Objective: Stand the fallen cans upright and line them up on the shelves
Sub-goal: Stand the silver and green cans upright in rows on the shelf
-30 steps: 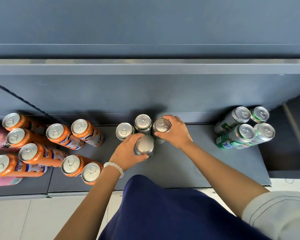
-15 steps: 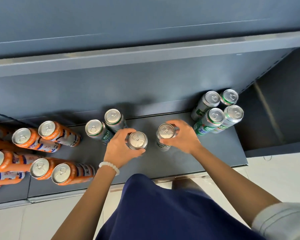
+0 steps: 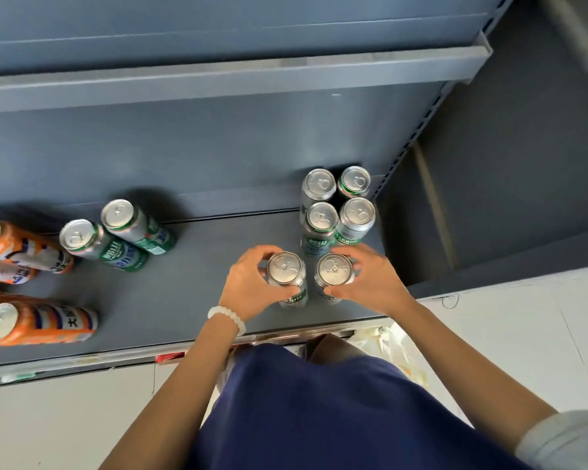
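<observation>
Lining-up is the step in hand: left hand (image 3: 248,283) grips one green can (image 3: 285,269), right hand (image 3: 370,279) grips another (image 3: 335,270), both upright on the bottom shelf (image 3: 190,300), just in front of the four-can block (image 3: 336,205). Next, I judge: nudge them flush, then let go.

Both bare arms reach forward and down, converging toward the middle. The left hand (image 3: 248,283), a white bead bracelet (image 3: 227,318) on its wrist, curls its fingers and thumb round a can (image 3: 285,269). The right hand (image 3: 370,279), just beside it, grips a second can (image 3: 335,270) the same way. A pale sleeve (image 3: 567,442) covers the right upper arm.
</observation>
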